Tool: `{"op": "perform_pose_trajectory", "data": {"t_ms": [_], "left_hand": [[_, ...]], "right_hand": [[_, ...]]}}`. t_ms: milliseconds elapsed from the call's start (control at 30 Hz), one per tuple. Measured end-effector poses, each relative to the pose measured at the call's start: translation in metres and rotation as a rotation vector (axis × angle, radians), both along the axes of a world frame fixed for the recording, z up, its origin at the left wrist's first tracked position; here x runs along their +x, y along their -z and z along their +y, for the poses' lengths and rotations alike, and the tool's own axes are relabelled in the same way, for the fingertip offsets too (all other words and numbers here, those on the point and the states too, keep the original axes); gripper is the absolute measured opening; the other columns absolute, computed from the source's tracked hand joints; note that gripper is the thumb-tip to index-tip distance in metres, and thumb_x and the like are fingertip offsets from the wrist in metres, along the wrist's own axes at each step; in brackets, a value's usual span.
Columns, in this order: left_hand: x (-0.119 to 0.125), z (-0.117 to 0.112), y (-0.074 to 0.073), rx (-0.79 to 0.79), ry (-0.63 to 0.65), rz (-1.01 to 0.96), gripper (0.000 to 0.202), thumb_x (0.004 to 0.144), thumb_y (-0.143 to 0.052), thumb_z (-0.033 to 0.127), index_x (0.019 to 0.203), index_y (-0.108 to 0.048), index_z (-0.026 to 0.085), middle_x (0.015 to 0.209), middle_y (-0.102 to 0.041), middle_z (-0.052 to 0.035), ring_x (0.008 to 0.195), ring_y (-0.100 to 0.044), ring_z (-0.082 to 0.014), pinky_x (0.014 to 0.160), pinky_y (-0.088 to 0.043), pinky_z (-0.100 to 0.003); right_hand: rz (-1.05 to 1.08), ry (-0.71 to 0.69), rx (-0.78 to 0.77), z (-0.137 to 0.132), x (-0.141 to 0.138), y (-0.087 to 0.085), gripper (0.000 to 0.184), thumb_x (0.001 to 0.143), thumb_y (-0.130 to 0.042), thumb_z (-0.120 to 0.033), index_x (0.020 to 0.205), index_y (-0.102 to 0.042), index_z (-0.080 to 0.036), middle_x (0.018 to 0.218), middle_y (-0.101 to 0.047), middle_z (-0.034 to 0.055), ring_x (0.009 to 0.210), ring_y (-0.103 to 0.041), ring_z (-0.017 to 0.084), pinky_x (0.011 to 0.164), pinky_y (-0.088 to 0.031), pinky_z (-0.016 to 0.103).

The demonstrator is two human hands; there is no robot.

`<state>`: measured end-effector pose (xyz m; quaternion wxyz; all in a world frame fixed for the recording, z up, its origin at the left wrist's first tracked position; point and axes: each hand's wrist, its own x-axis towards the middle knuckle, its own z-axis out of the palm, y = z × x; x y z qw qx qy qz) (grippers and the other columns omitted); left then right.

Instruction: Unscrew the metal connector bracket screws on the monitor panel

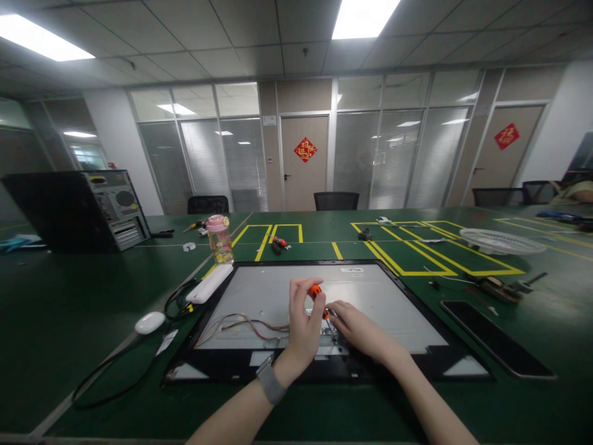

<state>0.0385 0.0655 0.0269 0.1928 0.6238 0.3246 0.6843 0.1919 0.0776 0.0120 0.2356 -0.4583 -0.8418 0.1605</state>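
Note:
A screwdriver point(315, 290) with an orange and black handle is held upright and slightly tilted over a flat display panel point(269, 290). My left hand point(303, 315), a watch on its wrist, is closed round the top of the handle. The fingers of my right hand point(359, 324) are closed in at the handle's lower end, near the shaft. Under the screwdriver, a small circuit board point(330, 332) at the panel's near edge is partly hidden by my hands. Thin coloured wires point(252, 321) run from it to the left across the panel's grey back.
To the left are a white mouse point(149, 322), black cables point(111, 389), a long white block point(210, 284), a pink bottle point(220, 241) and a computer case point(69, 210). Black slab point(495, 337), tape gun point(503, 287) and white round cover point(500, 241) are right. Tools point(278, 243) lie behind.

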Motion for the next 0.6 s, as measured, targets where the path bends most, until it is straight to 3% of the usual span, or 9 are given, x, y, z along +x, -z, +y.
{"op": "perform_pose_trajectory", "data": {"t_ms": [233, 333, 500, 600], "left_hand": [[0.0012, 0.0004, -0.0021, -0.079, 0.046, 0.002, 0.03, 0.099, -0.036, 0.035, 0.117, -0.056, 0.021, 0.096, -0.059, -0.0054, 0.088, -0.057, -0.018, 0.083, -0.046, -0.031], [-0.0004, 0.0007, -0.0034, -0.058, 0.071, -0.009, 0.03, 0.099, -0.035, 0.036, 0.108, -0.059, 0.02, 0.093, -0.06, -0.0052, 0.087, -0.058, -0.0184, 0.08, -0.046, -0.031], [-0.0018, 0.0001, -0.0042, 0.061, -0.078, 0.03, 0.017, 0.091, -0.054, 0.034, 0.089, -0.063, 0.02, 0.089, -0.054, -0.0033, 0.084, -0.055, -0.0181, 0.077, -0.047, -0.029], [-0.001, -0.0014, -0.0026, 0.055, -0.096, 0.014, 0.02, 0.095, -0.047, 0.034, 0.093, -0.062, 0.02, 0.089, -0.056, -0.0039, 0.083, -0.056, -0.0178, 0.076, -0.047, -0.029]], "right_hand": [[0.001, 0.007, 0.017, -0.0013, -0.0002, -0.0008, 0.029, 0.096, -0.041, -0.023, 0.116, -0.061, -0.016, 0.113, -0.065, 0.0135, 0.106, -0.059, 0.025, 0.092, -0.042, 0.033], [0.002, 0.011, 0.013, -0.0023, -0.0002, -0.0017, 0.029, 0.096, -0.042, -0.023, 0.117, -0.061, -0.017, 0.114, -0.065, 0.013, 0.106, -0.059, 0.024, 0.092, -0.043, 0.033], [0.006, 0.004, 0.023, -0.0022, -0.0002, -0.0014, 0.028, 0.096, -0.042, -0.023, 0.115, -0.062, -0.017, 0.114, -0.065, 0.0127, 0.107, -0.059, 0.024, 0.092, -0.042, 0.032], [0.0, 0.008, 0.02, -0.0011, -0.0004, -0.0004, 0.028, 0.096, -0.042, -0.023, 0.114, -0.062, -0.017, 0.113, -0.065, 0.013, 0.106, -0.059, 0.024, 0.092, -0.042, 0.032]]}}
